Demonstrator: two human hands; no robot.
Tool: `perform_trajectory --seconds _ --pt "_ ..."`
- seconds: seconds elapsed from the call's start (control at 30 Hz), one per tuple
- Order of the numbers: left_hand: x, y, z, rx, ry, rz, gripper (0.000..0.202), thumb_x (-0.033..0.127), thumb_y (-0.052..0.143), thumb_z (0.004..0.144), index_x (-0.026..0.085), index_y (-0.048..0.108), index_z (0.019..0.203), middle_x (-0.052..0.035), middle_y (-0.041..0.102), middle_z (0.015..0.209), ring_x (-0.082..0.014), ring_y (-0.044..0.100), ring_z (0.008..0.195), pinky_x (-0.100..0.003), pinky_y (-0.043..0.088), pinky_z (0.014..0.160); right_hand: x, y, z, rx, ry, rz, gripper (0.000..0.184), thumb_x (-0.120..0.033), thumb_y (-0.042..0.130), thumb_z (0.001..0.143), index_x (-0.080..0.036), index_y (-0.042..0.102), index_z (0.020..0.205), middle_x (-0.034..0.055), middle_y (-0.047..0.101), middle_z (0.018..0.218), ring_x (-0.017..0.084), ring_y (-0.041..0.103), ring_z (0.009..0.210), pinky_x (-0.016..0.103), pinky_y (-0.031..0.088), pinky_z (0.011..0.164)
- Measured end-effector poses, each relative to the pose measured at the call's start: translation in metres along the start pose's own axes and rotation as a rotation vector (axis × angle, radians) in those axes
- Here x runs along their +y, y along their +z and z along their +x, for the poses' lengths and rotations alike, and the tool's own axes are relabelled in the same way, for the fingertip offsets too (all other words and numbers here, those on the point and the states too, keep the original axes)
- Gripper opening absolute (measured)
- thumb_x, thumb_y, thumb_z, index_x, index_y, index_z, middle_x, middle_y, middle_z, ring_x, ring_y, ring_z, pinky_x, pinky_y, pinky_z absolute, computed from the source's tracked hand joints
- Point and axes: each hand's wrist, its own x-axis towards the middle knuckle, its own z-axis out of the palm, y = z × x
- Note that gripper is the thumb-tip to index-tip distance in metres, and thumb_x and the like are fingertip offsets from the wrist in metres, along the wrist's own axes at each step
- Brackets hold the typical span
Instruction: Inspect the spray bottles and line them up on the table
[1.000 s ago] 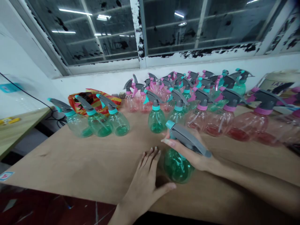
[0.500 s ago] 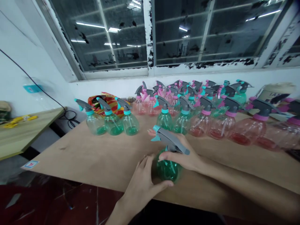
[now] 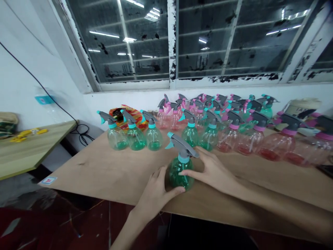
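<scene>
A green spray bottle (image 3: pixel 179 170) with a grey trigger head and teal collar stands upright near the front of the brown table (image 3: pixel 109 170). My left hand (image 3: pixel 154 194) cups its left and lower side, thumb under the front. My right hand (image 3: pixel 212 170) rests against its right side, fingers spread over the body and behind the neck. Three more green bottles (image 3: pixel 135 135) stand in a row at the back left.
Several pink and green spray bottles (image 3: pixel 229 128) crowd the back and right of the table under the window. A red and yellow bag (image 3: pixel 125 114) lies behind the row. A second wooden table (image 3: pixel 28 149) with yellow items stands at left. A black cable (image 3: pixel 83 137) hangs between.
The bottle was tilted with my right hand gripping its trigger head; now it stands upright, my right hand has slid down to its body, and my left hand has closed in against it.
</scene>
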Motion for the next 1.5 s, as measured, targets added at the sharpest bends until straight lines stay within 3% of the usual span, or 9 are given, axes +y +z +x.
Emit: perform_trajectory --seconds 0.17,0.37,0.5,0.7,1.0,1.17,1.3,1.4,1.5 --pt "-0.020 0.002 -0.004 0.038 0.068 0.190 0.072 0.047 0.063 0.088 0.018 0.030 0.145 -0.0180 0.050 0.140 -0.0368 0.046 0.129 -0.058 0.040 0.103 0.003 0.005 0.023 0.011 0.006 -0.148 0.046 -0.053 0.065 0.082 -0.016 0.063 0.108 0.0129 0.067 0.104 0.030 0.061 0.103 0.047 0.051 0.087" --pt "-0.045 0.009 -0.017 0.000 0.116 0.306 0.068 0.049 0.054 0.094 0.014 0.030 0.146 -0.0194 0.039 0.149 -0.0337 0.035 0.138 -0.055 0.031 0.110 0.016 0.015 0.058 0.042 0.080 -0.310 0.042 -0.054 0.065 0.081 -0.017 0.067 0.101 0.0103 0.069 0.089 0.028 0.065 0.084 0.040 0.052 0.069" --pt "-0.047 0.010 -0.019 -0.017 0.132 0.339 0.061 0.051 0.045 0.098 0.015 0.034 0.145 -0.0175 0.036 0.151 -0.0310 0.030 0.141 -0.053 0.029 0.112 0.024 0.023 0.077 0.043 0.150 -0.338 0.046 -0.053 0.066 0.080 -0.016 0.067 0.107 0.0089 0.070 0.078 0.029 0.067 0.073 0.037 0.048 0.060" --pt "-0.048 0.012 -0.019 -0.022 0.149 0.372 0.057 0.050 0.043 0.099 0.014 0.040 0.143 -0.0173 0.036 0.151 -0.0319 0.030 0.141 -0.055 0.031 0.110 0.031 0.033 0.099 0.025 0.185 -0.350 0.044 -0.050 0.064 0.083 -0.017 0.065 0.112 0.0115 0.073 0.091 0.030 0.068 0.083 0.035 0.046 0.061" --pt "-0.046 0.013 -0.018 -0.025 0.148 0.415 0.056 0.049 0.045 0.098 0.013 0.043 0.141 -0.0190 0.035 0.151 -0.0347 0.034 0.138 -0.057 0.036 0.107 0.039 0.043 0.118 0.024 0.235 -0.330 0.043 -0.048 0.062 0.085 -0.015 0.064 0.112 0.0117 0.072 0.081 0.030 0.067 0.074 0.034 0.040 0.056" --pt "-0.050 0.013 -0.019 0.012 0.189 0.427 0.054 0.045 0.046 0.098 0.013 0.043 0.141 -0.0190 0.036 0.151 -0.0351 0.035 0.137 -0.057 0.038 0.105 0.041 0.046 0.119 0.044 0.241 -0.272 0.051 -0.047 0.062 0.085 -0.013 0.060 0.123 0.0114 0.072 0.081 0.029 0.067 0.073 0.034 0.043 0.057" --pt "-0.054 0.014 -0.019 0.047 0.216 0.444 0.052 0.043 0.046 0.098 0.014 0.042 0.141 -0.0181 0.037 0.150 -0.0341 0.037 0.137 -0.054 0.040 0.104 0.044 0.031 0.100 0.075 0.224 -0.190 0.062 -0.056 0.060 0.084 -0.014 0.056 0.130 0.0055 0.071 0.072 0.023 0.065 0.064 0.034 0.046 0.061" --pt "-0.056 0.015 -0.018 0.069 0.249 0.462 0.052 0.042 0.047 0.098 0.014 0.043 0.141 -0.0182 0.040 0.149 -0.0341 0.039 0.135 -0.053 0.041 0.104 0.049 0.010 0.078 0.137 0.242 -0.160 0.047 -0.052 0.059 0.086 -0.021 0.063 0.120 0.0018 0.071 0.072 0.018 0.061 0.054 0.033 0.047 0.063" --pt "-0.058 0.016 -0.016 0.088 0.281 0.486 0.051 0.042 0.047 0.098 0.014 0.044 0.140 -0.0186 0.043 0.146 -0.0343 0.041 0.134 -0.052 0.043 0.102 0.057 -0.011 0.063 0.226 0.295 -0.155 0.037 -0.051 0.060 0.085 -0.021 0.068 0.105 0.0029 0.073 0.077 0.016 0.061 0.052 0.032 0.046 0.060"
